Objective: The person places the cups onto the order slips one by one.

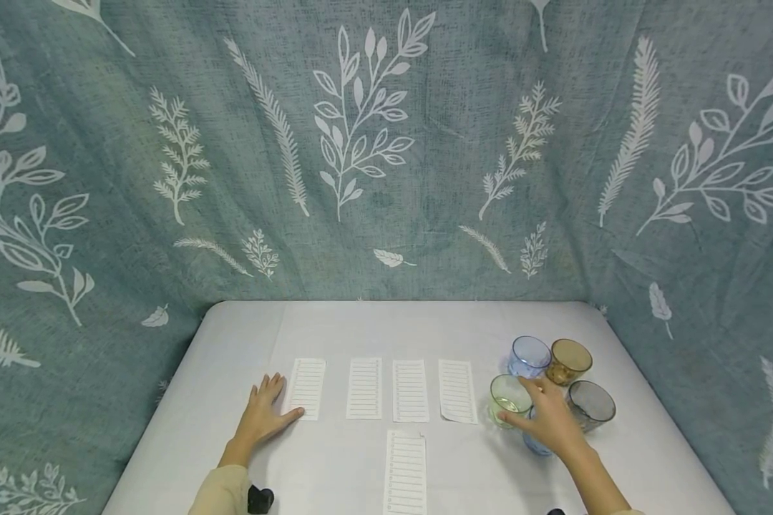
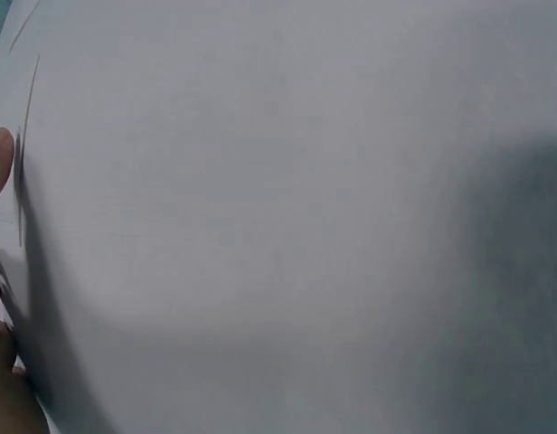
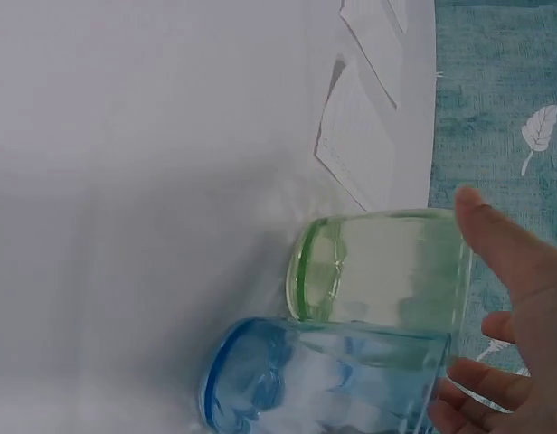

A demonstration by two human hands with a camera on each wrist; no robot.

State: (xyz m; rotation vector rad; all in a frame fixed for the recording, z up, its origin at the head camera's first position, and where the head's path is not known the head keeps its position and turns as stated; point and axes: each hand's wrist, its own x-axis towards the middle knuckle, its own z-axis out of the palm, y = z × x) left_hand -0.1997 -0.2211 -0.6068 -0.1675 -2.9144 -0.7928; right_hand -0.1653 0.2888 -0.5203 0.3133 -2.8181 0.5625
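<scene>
On the white surface (image 1: 386, 325), the left hand (image 1: 263, 413) lies spread, likely idle; the right hand (image 1: 547, 418) straddles the green glass (image 1: 507, 391), apparently for control, closure unclear.

A white table (image 1: 335, 325) carries five glasses (image 1: 563, 372) clustered at right and five slips (image 1: 410, 390), four in a row, one nearer.

The green cup (image 3: 378, 267) looks like glossy glass, the slips (image 1: 363, 388) matt paper, the backdrop (image 1: 451, 193) matt cloth.
</scene>
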